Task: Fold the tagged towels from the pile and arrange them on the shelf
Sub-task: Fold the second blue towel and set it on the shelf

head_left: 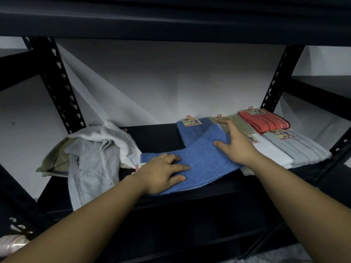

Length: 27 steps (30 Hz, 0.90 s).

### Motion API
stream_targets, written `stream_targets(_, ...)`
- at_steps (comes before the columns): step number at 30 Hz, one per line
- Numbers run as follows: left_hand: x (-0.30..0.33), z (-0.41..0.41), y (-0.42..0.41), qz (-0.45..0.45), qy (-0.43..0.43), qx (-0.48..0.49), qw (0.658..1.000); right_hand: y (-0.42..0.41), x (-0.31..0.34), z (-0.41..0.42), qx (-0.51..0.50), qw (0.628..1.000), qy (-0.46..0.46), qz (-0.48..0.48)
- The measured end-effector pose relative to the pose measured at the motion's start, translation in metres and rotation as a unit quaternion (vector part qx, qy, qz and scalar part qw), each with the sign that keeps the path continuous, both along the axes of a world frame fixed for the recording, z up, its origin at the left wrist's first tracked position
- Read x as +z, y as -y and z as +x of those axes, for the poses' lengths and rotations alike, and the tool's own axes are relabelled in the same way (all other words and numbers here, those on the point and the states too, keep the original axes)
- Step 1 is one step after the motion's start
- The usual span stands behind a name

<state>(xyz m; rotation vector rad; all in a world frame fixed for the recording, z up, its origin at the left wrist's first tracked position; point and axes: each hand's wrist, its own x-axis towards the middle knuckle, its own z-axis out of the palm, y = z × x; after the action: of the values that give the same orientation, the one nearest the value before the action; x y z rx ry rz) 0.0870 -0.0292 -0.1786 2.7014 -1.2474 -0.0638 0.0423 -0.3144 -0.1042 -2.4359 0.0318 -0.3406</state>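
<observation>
Both hands are pressing flat, fingers straight, on the blue towel (pixel 199 158) mid-fold on the shelf (pixel 157 137).
Left hand (pixel 161 172) is pinning its near end; right hand (pixel 234 143) is nearer the folded row (pixel 275 141), rightward along its long axis.

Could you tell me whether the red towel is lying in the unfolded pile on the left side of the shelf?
No, the red towel lies folded at the shelf's back right, far from the pile.

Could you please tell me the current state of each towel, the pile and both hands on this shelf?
blue towel: half folded, under both hands
left hand: pressing flat
right hand: flat on fold
pile: crumpled, unfolded
coral towel: folded
pale grey towel: folded
</observation>
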Motion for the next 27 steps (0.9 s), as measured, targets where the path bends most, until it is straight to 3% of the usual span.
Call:
stream_targets(14,0.0,0.009,0.058,-0.052,-0.013,-0.01,0.999,0.009,0.038,0.013,0.142,0.981,-0.025,0.132)
stream_targets(20,0.005,0.009,0.016,-0.149,-0.006,0.026,0.989,-0.013,0.036,0.018,0.154,0.978,-0.083,0.111)
stream_targets(27,-0.003,-0.001,-0.049,-0.15,-0.04,0.083,0.984,-0.066,0.014,0.024,0.186,0.971,-0.14,0.051)
